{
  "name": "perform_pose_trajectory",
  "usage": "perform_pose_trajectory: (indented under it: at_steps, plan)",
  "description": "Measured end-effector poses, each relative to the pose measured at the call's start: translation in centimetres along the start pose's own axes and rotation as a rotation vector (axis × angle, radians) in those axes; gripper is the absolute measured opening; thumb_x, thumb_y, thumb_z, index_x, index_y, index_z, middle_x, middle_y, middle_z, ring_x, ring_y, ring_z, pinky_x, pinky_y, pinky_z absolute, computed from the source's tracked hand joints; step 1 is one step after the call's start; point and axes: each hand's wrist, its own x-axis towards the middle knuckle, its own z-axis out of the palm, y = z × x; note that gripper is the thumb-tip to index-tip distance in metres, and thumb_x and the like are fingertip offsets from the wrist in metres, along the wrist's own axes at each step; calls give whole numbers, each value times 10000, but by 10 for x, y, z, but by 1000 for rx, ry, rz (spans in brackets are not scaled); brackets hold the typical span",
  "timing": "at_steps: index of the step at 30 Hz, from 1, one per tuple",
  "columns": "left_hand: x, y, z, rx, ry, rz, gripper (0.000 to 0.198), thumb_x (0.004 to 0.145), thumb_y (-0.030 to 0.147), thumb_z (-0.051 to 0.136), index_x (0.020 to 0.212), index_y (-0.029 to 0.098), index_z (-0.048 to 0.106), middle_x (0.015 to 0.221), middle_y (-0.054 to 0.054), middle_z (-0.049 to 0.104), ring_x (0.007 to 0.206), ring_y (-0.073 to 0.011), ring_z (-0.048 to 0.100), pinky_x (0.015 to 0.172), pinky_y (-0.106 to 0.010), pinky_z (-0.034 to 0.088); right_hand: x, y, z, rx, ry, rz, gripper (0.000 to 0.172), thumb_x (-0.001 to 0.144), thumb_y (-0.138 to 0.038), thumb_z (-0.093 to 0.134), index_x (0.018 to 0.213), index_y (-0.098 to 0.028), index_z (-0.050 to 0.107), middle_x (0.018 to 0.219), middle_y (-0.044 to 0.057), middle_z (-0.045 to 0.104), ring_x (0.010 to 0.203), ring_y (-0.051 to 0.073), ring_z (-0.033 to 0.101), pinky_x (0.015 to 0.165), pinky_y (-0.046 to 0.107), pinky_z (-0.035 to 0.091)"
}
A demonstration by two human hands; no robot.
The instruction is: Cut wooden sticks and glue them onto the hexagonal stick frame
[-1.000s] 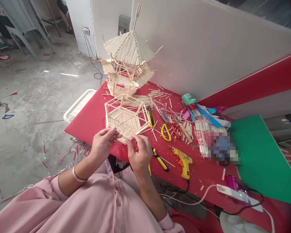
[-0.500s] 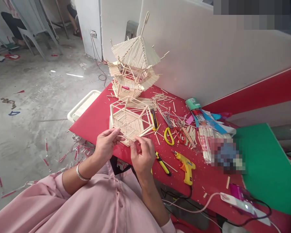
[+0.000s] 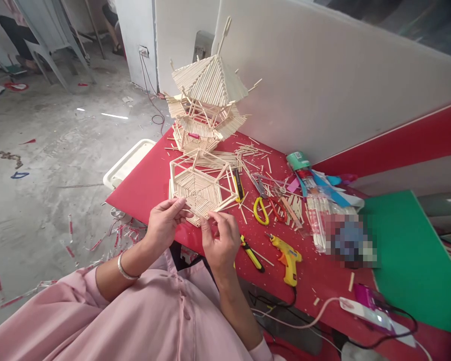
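A six-sided base of thin wooden sticks (image 3: 201,193), with a raised stick rail around it, lies at the table's front edge. My left hand (image 3: 166,220) pinches a wooden stick at the near side of this rail, between thumb and fingers. On the same near side, to the right, my right hand (image 3: 221,240) pinches the stick's other end. My fingertips hide part of the stick, so I cannot tell whether it is fixed to the base. Behind the base stands a tiered stick pagoda (image 3: 212,82) with a pointed roof.
Right of my hands lie a yellow glue gun (image 3: 288,258), a yellow utility knife (image 3: 252,254) and scissors (image 3: 261,210). Another cutter (image 3: 238,185) touches the base's right side. Loose sticks (image 3: 253,150) and bagged sticks (image 3: 316,218) lie farther off. A power strip (image 3: 366,313) is near a green board (image 3: 413,271).
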Motion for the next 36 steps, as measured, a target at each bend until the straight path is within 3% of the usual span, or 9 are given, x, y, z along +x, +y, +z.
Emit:
perform_pose_trajectory:
  at_steps: [13,36]
  plan:
    - [-2,1,0,85,-47,-91,341,604,354,888,723,101,693,633,-39,705,529,-106,663,498,-167,448,-1,0,2,-22,23,-13,136,915,-255,634,1032,-189,659,918,82,668,871,184,634,804,327,529]
    - [-6,3,4,57,-55,-66,342,577,351,900,687,119,674,616,-15,682,554,-107,667,500,-161,447,-4,0,-1,-14,-8,-27,227,914,-242,627,1135,-193,648,968,94,670,910,197,637,828,344,538]
